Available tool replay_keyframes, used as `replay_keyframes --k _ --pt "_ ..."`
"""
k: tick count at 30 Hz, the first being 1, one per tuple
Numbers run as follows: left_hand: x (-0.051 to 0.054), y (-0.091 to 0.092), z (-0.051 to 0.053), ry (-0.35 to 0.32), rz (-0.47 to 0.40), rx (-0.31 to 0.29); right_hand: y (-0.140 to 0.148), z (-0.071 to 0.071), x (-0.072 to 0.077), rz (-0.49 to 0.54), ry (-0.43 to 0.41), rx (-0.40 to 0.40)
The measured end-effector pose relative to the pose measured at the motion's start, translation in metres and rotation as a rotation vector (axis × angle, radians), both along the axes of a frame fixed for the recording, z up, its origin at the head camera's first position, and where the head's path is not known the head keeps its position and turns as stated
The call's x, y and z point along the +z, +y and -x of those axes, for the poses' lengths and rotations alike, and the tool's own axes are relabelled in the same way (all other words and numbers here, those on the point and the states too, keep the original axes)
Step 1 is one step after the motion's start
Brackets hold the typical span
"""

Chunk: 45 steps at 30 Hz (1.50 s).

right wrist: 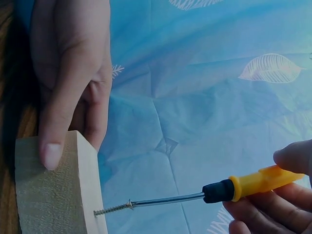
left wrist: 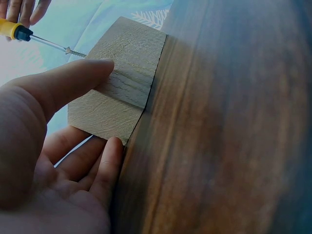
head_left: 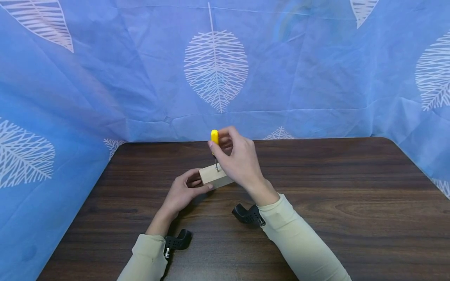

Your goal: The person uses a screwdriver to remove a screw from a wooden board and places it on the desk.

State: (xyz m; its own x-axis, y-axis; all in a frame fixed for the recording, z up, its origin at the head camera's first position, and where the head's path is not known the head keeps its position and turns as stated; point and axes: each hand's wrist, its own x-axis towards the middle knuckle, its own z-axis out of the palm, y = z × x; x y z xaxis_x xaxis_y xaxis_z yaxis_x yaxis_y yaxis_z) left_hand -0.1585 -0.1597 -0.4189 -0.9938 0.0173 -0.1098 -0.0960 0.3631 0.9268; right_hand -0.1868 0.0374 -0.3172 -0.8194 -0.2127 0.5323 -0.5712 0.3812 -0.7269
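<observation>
A pale wooden block (head_left: 215, 177) rests on the brown table. My left hand (head_left: 183, 193) grips its left end, thumb on the near side and fingers around the far side. A screw (right wrist: 113, 210) stands in the block's top face, its tip in the wood and most of its thread showing. The tip of a screwdriver (right wrist: 168, 201) meets the screw head. My right hand (head_left: 242, 158) holds the screwdriver's yellow handle (head_left: 215, 136) between thumb and fingers, above the block. In the left wrist view, the thumb (left wrist: 73, 85) presses the block's side.
The dark wood-grain table (head_left: 337, 203) spreads around the block. Behind and to the left hangs a blue cloth (head_left: 147, 78) with white leaf prints. Black wrist-camera mounts, one at the left wrist (head_left: 179, 240) and one at the right wrist (head_left: 247, 214), jut inward over the table.
</observation>
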Motion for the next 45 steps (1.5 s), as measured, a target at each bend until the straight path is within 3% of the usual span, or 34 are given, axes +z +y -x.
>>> replay_keyframes --k 17,25,33,45 --pt "-0.0012 -0.0003 0.0002 -0.001 -0.012 -0.003 -0.0002 -0.0008 -0.0006 -0.035 -0.018 -0.038" --pt "-0.0008 0.0005 0.0 -0.001 -0.015 -0.009 -0.0009 0.0008 -0.0021 -0.052 0.036 -0.039" --pt "-0.0003 0.0 -0.0001 -0.003 -0.008 -0.006 -0.0014 0.0006 -0.0009 -0.078 0.0 -0.04" --pt "0.0 -0.0009 -0.0007 -0.006 -0.017 -0.01 0.001 0.0013 0.0005 0.031 -0.025 -0.049"
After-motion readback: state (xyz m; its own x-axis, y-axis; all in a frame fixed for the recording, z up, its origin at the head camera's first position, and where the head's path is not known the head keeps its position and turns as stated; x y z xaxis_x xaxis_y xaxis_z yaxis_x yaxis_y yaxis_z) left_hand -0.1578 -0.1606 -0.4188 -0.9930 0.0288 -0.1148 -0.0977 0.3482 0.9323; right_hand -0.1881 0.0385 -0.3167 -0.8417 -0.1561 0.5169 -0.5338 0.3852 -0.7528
